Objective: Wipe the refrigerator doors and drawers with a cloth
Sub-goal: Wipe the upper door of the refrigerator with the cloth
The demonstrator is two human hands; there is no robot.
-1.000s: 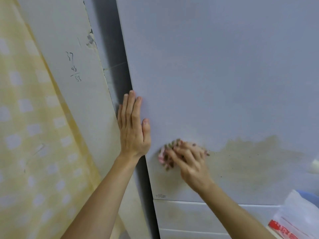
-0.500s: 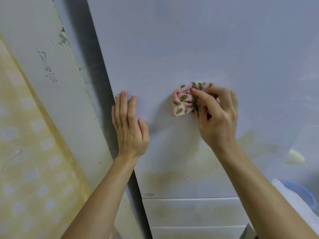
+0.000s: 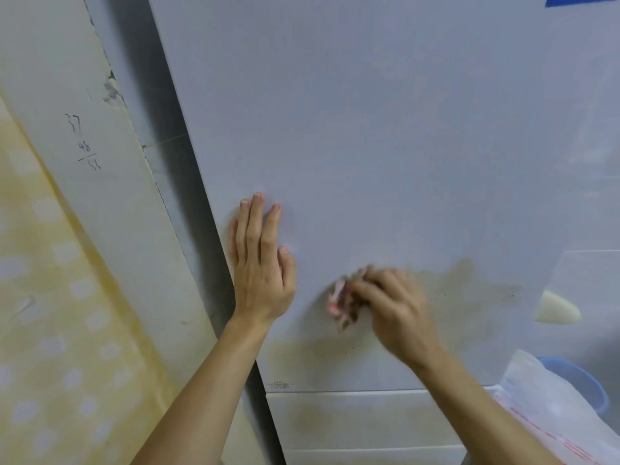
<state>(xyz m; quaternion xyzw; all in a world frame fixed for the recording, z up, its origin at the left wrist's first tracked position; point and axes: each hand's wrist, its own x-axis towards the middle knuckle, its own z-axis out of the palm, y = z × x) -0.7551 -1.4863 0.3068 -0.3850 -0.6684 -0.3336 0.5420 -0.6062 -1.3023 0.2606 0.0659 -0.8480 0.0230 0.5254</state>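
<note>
The white refrigerator door (image 3: 385, 146) fills the view, with a yellowish-brown stain (image 3: 476, 290) across its lower part. My left hand (image 3: 261, 260) lies flat against the door near its left edge, fingers straight and pointing up. My right hand (image 3: 392, 303), blurred by motion, grips a bunched pink cloth with green spots (image 3: 339, 302) and presses it on the door just left of the stain. Below the door sits a white drawer front (image 3: 362, 421), also faintly stained.
A white wall (image 3: 100, 196) with pencilled numbers stands left of the fridge, with a yellow patterned curtain (image 3: 50, 330) beside it. A plastic bag (image 3: 550, 397) over a blue basin (image 3: 587, 384) sits at the lower right. A cream hook (image 3: 557, 310) sticks out at the right.
My right hand swept the cloth up the door, then back down to the upper edge of the stain. My left hand stayed flat on the door.
</note>
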